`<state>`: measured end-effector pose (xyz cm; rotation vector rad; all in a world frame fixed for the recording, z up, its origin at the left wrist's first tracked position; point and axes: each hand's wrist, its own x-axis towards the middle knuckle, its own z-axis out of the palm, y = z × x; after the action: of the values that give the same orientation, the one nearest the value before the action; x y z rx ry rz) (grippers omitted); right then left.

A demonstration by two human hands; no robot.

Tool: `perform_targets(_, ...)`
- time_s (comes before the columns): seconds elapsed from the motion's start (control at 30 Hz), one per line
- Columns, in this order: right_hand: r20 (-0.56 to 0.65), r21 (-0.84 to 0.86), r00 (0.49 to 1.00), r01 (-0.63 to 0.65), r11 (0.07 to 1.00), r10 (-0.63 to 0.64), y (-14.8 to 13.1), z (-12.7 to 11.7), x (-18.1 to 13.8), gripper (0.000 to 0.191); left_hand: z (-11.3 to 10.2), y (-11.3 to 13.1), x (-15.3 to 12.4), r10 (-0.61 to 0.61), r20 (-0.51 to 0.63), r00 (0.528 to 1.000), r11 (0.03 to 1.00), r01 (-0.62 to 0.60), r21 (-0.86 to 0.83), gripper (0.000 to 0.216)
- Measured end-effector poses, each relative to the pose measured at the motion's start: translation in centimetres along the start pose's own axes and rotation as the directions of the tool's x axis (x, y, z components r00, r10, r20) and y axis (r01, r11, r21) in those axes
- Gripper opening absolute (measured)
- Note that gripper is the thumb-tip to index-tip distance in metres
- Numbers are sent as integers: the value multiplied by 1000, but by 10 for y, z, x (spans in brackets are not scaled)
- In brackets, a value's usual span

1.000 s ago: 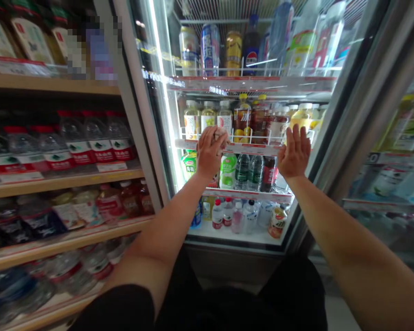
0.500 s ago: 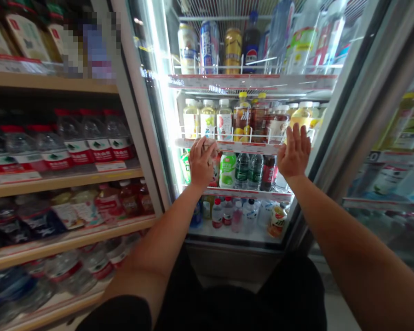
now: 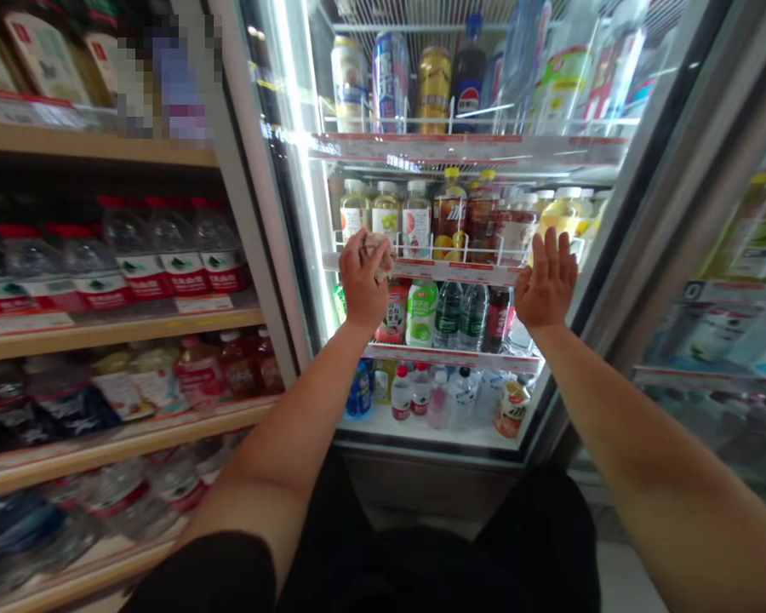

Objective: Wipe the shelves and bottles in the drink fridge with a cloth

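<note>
My left hand (image 3: 363,285) is curled over a pale, crumpled cloth (image 3: 381,249), holding it against the glass door (image 3: 421,315) of a lit drinks fridge. Behind that hand, juice bottles with white caps (image 3: 416,220) stand on a wire-fronted shelf. My right hand (image 3: 547,281) has its fingers stretched upward and its palm toward the same glass, near the door's right side. It holds nothing. Past its fingertips are bottles of yellow drink (image 3: 560,211).
Open wooden shelves (image 3: 121,328) on the left carry rows of water bottles (image 3: 144,251) with red labels. A metal door frame (image 3: 619,281) runs along the right, with another glass-fronted fridge (image 3: 728,332) beyond it. My legs (image 3: 529,545) are close below the fridge.
My left hand has slid a little up and to the left with the cloth, uncovering a red-labelled bottle on the shelf below. My right hand stays almost in place.
</note>
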<state>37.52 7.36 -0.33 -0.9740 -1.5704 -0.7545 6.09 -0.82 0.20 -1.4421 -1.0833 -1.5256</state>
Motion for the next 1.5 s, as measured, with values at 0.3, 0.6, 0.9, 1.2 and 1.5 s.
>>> perform_targets(0.3, 4, -8, 1000, -15, 1000, 15, -2, -2, 0, 63, -3, 2, 4, -1, 61, 998, 1000, 3, -27, 55)
perform_targets(0.6, 24, 20, 999, -32, 999, 32, -3, -3, -1, 64, -8, 8, -16, 45, 149, 988, 999, -45, -3, 50)
perform_targets(0.9, 24, 0, 999, -25, 1000, 25, -3, -4, -1, 64, -11, 17, -47, 82, 211, 974, 996, -87, 13, 40)
perform_targets(1.2, 33, 21, 999, -31, 999, 30, -5, -5, -2, 65, -19, 15, -62, 98, 275, 956, 994, -108, 19, 38)
perform_targets(1.5, 24, -3, 1000, -20, 1000, 20, -1, -2, -2, 64, -22, 8, -77, 97, 266, 959, 995, -96, -16, 41)
